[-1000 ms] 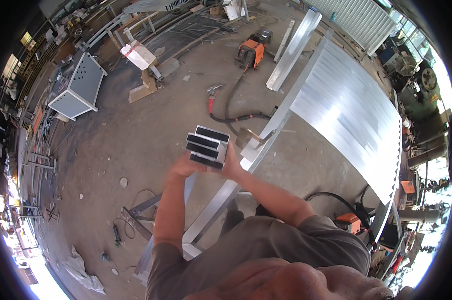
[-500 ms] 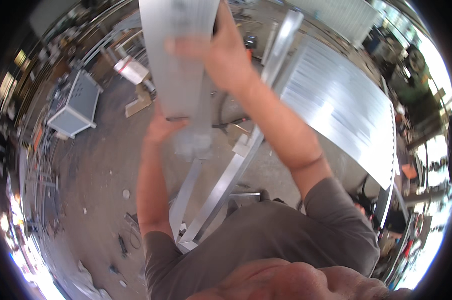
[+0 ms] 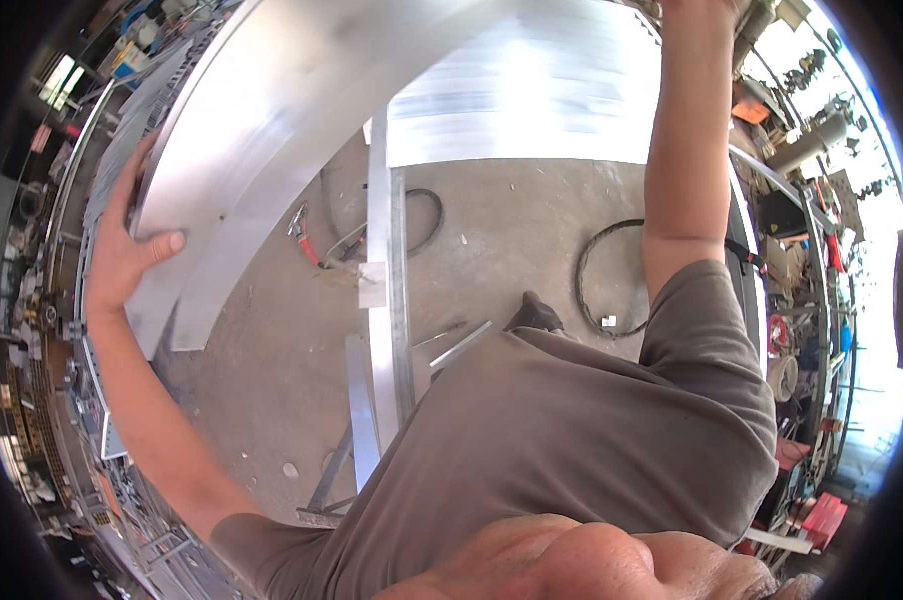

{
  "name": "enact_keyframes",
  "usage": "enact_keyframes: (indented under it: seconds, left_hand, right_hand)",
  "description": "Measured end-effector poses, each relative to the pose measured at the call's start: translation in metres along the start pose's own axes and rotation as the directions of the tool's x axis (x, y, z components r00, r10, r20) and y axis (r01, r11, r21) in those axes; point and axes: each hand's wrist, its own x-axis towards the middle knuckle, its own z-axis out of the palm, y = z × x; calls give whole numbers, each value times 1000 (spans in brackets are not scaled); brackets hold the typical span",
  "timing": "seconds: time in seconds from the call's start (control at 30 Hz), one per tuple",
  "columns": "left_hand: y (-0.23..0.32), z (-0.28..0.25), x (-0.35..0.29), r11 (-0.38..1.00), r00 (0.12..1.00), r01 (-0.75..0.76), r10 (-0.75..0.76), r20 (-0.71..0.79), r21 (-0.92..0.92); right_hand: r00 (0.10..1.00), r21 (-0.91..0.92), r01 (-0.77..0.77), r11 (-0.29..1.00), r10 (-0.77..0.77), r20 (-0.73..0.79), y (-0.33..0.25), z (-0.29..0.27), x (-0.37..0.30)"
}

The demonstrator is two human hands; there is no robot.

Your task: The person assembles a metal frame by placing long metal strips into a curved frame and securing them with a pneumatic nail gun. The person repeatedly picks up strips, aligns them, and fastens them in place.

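A long, smooth silver sheet-metal panel [image 3: 262,120] with a folded flange slants across the upper left. My left hand [image 3: 122,262] grips its left edge, thumb over the face and the other fingers partly hidden round the edge. My right arm reaches straight up at the right. At the upper rim only part of my right hand [image 3: 705,6] shows, with its fingers cut off, so what it holds, if anything, is hidden. Beyond the panel lies a wide, shiny metal sheet [image 3: 532,110], partly covered by it.
A long metal beam [image 3: 380,230] runs from the sheet toward my body, a small pale block [image 3: 373,286] on it. Black hose [image 3: 584,270] coils on the floor at right. A red-handled tool [image 3: 307,240] lies left of the beam. Cluttered racks [image 3: 817,290] line the right side.
The view has turned right. The panel has swung from upright before me to a slant at upper left. My hands have moved far apart, the right one away to the upper right.
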Motion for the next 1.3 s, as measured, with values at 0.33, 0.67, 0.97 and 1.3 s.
enact_keyframes:
  seconds: [0.33, 0.67, 0.97, 1.3]
  left_hand:
    - [151, 203, 342, 969, 838, -228, 147, 526, 93]
    - [154, 607, 585, 998, 277, 48, 14, 961, -29]
    - [110, 766, 626, 974, 50, 196, -125, 991, 112]
    - [107, 780, 616, 999, 293, 29, 14, 956, -24]
  right_hand:
    - [799, -421, 127, 898, -344, -493, -208, -330, -84]
    - [208, -220, -13, 975, -213, -955, -291, -631, -179]
    - [-18, -205, -150, 967, -210, -978, -305, -757, -215]
    - [-44, -137, -279, 950, -155, -987, -310, -790, -218]
